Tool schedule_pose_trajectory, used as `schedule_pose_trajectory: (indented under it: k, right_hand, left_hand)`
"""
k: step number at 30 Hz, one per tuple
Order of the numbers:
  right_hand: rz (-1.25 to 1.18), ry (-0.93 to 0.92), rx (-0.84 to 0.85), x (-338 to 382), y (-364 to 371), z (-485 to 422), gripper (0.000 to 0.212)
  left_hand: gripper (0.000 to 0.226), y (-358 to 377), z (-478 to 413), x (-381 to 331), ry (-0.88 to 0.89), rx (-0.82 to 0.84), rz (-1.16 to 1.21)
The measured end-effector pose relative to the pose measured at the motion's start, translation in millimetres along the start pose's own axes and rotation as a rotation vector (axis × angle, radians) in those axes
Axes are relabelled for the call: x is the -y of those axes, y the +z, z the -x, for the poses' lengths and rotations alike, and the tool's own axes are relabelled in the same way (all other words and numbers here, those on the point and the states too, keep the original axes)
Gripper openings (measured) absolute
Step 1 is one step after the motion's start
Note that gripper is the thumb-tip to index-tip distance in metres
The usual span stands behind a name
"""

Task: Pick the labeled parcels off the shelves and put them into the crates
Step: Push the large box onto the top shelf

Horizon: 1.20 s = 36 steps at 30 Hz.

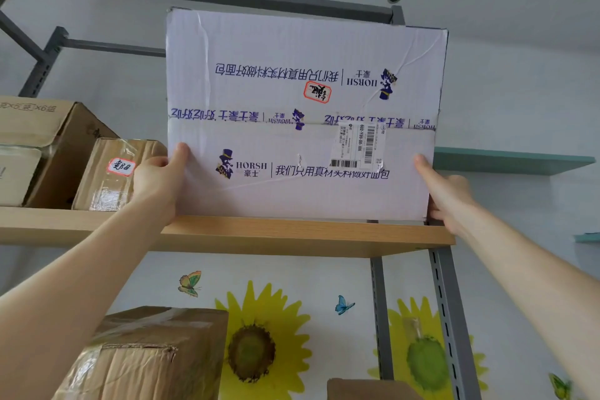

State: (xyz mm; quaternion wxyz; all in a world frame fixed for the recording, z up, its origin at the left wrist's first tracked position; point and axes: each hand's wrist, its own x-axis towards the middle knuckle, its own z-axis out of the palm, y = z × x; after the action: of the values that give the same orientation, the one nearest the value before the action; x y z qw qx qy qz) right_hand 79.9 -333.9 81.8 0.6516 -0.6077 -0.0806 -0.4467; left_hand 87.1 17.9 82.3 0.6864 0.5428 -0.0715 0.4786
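Note:
A large white parcel [302, 127] with purple HORSH print, a shipping label and a small red-edged sticker stands on its edge on the upper wooden shelf [292, 234]. My left hand [160, 183] clasps its lower left side, thumb on the front face. My right hand [449, 200] presses the lower right side, fingers along the edge. Both arms reach up from below. No crate is in view.
A small brown parcel [110, 172] with a red-edged sticker sits just left of my left hand, beside larger brown cartons [42, 146]. On the shelf below lie a taped brown box [146, 357] and another box corner [367, 390]. Grey metal uprights [449, 318] frame the right side.

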Motion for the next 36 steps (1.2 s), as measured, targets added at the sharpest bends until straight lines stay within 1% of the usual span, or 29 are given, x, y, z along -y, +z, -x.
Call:
schedule_pose_trajectory:
  k: [2, 3, 5, 6, 9, 11, 13, 17, 20, 22, 24, 30, 32, 33, 36]
  right_hand:
    - [-0.043, -0.013, -0.044, 0.7, -2.5, 1.2, 0.057]
    - [-0.065, -0.012, -0.071, 1.9, -3.5, 1.3, 0.060]
    - [-0.092, -0.004, -0.100, 2.9, -6.0, -2.1, 0.076]
    - [-0.100, -0.001, -0.097, 3.6, -6.9, -2.7, 0.075]
    - [-0.143, 0.003, -0.073, 6.3, -8.3, -0.1, 0.042]
    - [-0.120, 0.008, -0.040, 9.3, -11.1, 2.4, 0.029]
    - [-0.093, 0.010, -0.015, 11.2, -14.8, 2.9, 0.023]
    - [-0.038, -0.044, 0.005, 11.2, -20.7, 10.1, 0.010]
    - [-0.099, -0.108, 0.012, 11.0, -16.4, 14.9, 0.010]
    - [-0.136, -0.152, -0.001, 10.6, -11.1, 15.3, 0.018]
    - [-0.136, -0.176, -0.016, 8.5, -7.7, 14.7, 0.022]
    - [-0.160, -0.209, -0.018, 10.5, -6.4, 13.3, 0.018]
    - [-0.152, -0.234, 0.016, 6.8, -8.0, 9.1, 0.007]
    - [-0.149, -0.256, 0.030, 3.1, -9.6, 6.9, 0.005]
    - [-0.127, -0.338, 0.000, -8.6, -17.0, 3.1, 0.019]
  left_hand:
    - [0.039, 0.4, 1.4, -1.1, -0.016, -0.013, 0.064]
    - [0.039, 1.5, 3.0, -2.2, -0.015, -0.016, 0.091]
    - [0.040, 4.9, 5.8, -5.2, 0.000, -0.022, 0.120]
    - [0.040, 6.5, 6.6, -6.3, 0.010, -0.022, 0.126]
    - [0.043, 9.5, 8.3, -13.1, 0.030, -0.008, 0.116]
    - [0.049, 8.9, 5.2, -18.9, 0.020, 0.007, 0.071]
    - [0.052, 5.9, 1.3, -23.2, -0.014, 0.033, 0.063]
    - [0.047, 2.3, 5.4, -21.7, -0.066, 0.072, 0.088]
    - [0.043, 0.6, 10.1, -16.9, -0.011, 0.074, 0.091]
    - [0.046, -2.4, 10.3, -15.7, 0.014, 0.092, 0.109]
    - [0.047, -5.8, 11.3, -16.5, 0.026, 0.151, 0.139]
    - [0.047, -12.5, 16.8, -15.2, 0.140, 0.276, 0.070]
    - [0.050, -12.8, 17.1, -14.2, 0.152, 0.277, 0.058]
    - [0.049, -11.8, 16.7, -14.2, 0.168, 0.266, 0.048]
    - [0.046, -4.6, 18.7, -11.5, 0.232, 0.210, -0.068]
